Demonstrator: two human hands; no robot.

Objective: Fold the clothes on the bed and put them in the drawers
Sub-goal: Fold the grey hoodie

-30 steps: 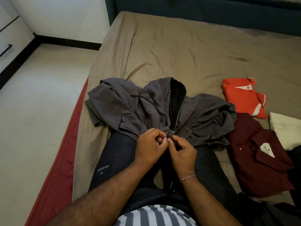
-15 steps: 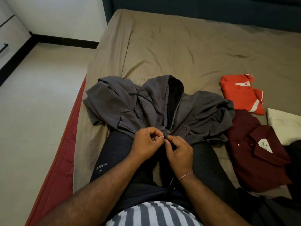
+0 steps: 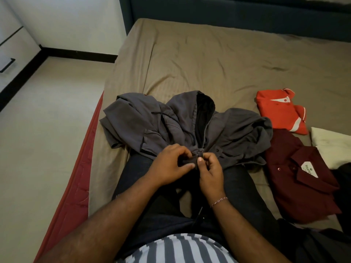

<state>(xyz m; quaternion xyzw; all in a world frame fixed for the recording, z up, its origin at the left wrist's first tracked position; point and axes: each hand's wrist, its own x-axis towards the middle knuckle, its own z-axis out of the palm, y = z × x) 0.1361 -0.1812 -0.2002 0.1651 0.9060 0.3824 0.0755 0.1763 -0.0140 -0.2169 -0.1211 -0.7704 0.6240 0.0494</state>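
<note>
While the folded orange polo shirt [image 3: 280, 112] and folded maroon button shirt [image 3: 302, 179] are lying at our three o'clock, we are pinching the crumpled grey hooded jacket's [image 3: 182, 126] hem with left hand [image 3: 171, 166] and right hand [image 3: 209, 172], folding unfinished, nothing in the drawers yet.

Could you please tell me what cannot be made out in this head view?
- Grey hooded jacket: its fastening is hidden behind the left hand and right hand, both pinching its edge.
- White label on the folded maroon shirt: print too small.
- White drawer unit: cut off by the left edge.
</note>
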